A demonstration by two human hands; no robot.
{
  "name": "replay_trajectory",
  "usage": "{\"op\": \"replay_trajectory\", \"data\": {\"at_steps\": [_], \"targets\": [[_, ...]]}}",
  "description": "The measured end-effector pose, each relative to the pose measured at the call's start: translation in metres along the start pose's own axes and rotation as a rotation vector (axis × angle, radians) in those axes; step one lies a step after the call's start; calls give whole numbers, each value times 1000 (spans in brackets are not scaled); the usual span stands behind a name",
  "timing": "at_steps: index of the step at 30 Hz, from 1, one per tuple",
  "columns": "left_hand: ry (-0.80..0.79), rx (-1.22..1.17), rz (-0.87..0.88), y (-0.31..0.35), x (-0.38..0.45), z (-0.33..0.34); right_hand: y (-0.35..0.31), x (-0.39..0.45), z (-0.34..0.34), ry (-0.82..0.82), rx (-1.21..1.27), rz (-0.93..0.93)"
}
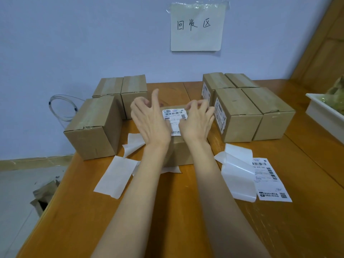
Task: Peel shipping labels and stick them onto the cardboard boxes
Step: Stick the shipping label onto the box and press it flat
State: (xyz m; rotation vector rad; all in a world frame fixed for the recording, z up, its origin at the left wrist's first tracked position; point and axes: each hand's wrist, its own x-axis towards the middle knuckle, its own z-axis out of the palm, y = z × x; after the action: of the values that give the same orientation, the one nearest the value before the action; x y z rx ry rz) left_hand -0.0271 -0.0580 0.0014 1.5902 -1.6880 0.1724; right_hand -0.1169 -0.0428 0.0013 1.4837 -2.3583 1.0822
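A cardboard box [183, 149] stands in the middle of the wooden table [167, 211], with a white shipping label [174, 116] lying on its top. My left hand [149, 120] rests on the label's left side, fingers spread and lifted. My right hand [197, 120] presses on the label's right side with curled fingers. Neither hand holds anything. Another printed label [270, 180] lies flat on the table to the right. Peeled backing sheets lie on the left [116, 176] and right [236, 174].
Three plain boxes [95, 127] stand at the left rear. Several boxes [240, 114], two with labels on their sides, stand at the right rear. A white tray [323, 116] sits at the far right. A paper sign [197, 27] hangs on the wall.
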Motion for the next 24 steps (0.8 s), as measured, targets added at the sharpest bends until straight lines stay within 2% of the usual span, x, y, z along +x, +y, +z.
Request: {"op": "replay_trajectory", "data": {"at_steps": [2,4,6,7,10,13,17,19,21,24], "targets": [[10,29,19,-3,4,0,0,-1,-1,-26,5,-51],[20,57,164,-2,5,0,0,0,0,-92,41,-156],[-126,20,342,-2,5,8,0,1,2,-194,93,-234],[-226,-41,365,-3,5,12,1,2,4,-252,95,-244],[-377,-152,311,-8,9,21,6,6,7,-446,-52,-219],[-471,-138,279,-12,8,24,7,9,8,-588,-177,-152],[-548,-151,203,-16,11,24,3,10,9,-625,-170,-51],[-577,-76,218,-14,15,23,2,13,8,-627,-150,-10],[-561,2,248,-12,15,23,1,12,8,-611,-143,22],[-546,23,194,-12,10,22,-2,8,6,-579,-123,72]]}}
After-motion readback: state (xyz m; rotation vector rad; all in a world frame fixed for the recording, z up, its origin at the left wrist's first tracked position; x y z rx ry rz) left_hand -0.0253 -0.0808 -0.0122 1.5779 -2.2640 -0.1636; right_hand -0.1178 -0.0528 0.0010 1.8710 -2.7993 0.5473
